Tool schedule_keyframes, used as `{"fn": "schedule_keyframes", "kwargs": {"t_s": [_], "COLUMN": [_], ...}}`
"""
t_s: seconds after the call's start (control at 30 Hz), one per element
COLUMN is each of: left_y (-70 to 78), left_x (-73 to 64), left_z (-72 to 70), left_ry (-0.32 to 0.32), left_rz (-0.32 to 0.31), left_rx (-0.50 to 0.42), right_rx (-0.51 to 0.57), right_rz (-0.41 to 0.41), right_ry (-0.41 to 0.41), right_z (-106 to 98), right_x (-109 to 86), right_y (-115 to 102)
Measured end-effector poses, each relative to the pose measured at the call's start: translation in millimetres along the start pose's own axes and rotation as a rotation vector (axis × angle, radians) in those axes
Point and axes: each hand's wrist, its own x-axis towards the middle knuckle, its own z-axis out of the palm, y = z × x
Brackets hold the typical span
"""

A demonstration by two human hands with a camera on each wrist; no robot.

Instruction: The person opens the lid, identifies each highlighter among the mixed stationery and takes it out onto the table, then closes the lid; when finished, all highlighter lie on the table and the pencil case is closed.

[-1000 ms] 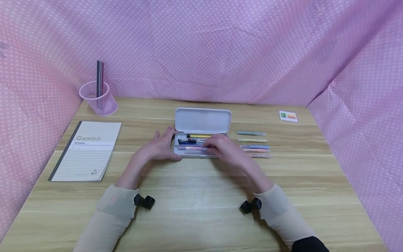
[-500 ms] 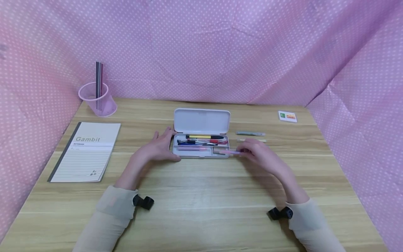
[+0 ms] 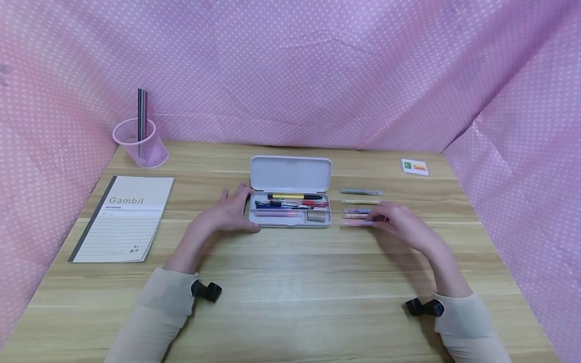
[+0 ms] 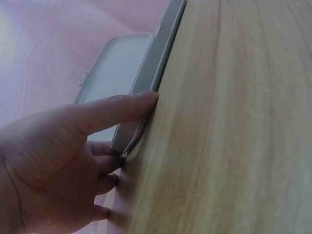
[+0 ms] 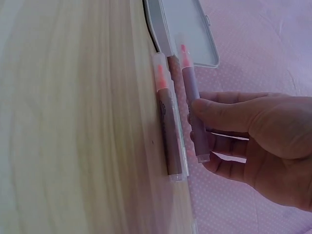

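A white pencil case (image 3: 247,224) lies with its lid (image 3: 291,174) raised, holding several pens (image 3: 295,203), a purple highlighter (image 3: 277,214) and a grey-brown piece (image 3: 315,216) in a small compartment. My left hand (image 3: 229,212) holds its left end, thumb along the front wall (image 4: 139,109) and fingers round the end. To the right, my right hand (image 3: 404,224) pinches a purple highlighter (image 5: 194,102) with a pink tip between thumb and fingers. Just above the table, it is beside a similar highlighter (image 5: 168,129). Blue (image 3: 357,210), yellow (image 3: 360,202) and green (image 3: 360,191) highlighters lie in that row.
A notebook (image 3: 124,222) lies at the left. Behind it stands a pink mesh cup (image 3: 152,151) with several dark pencils (image 3: 142,116). A small white card-like item (image 3: 415,167) is at the back right. Pink dotted cloth (image 3: 290,75) surrounds the wooden table (image 3: 290,292).
My right hand has taken a highlighter out of the pencil case and carried it right to the row on the table. My left hand has stayed at the case.
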Motion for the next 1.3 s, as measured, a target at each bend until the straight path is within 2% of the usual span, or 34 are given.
{"fn": "schedule_keyframes", "kwargs": {"t_s": [0.93, 1.3], "left_y": [0.0, -0.9], "left_x": [1.0, 1.6], "left_z": [-0.2, 0.4], "left_ry": [-0.005, -0.001], "left_rz": [0.003, 0.012], "left_rx": [0.006, -0.004], "right_rx": [0.003, -0.03], "right_rz": [0.057, 0.044], "right_ry": [-0.083, -0.07], "right_z": [-0.6, 2.3], "right_x": [-0.4, -0.8], "right_y": [2.3, 3.9]}}
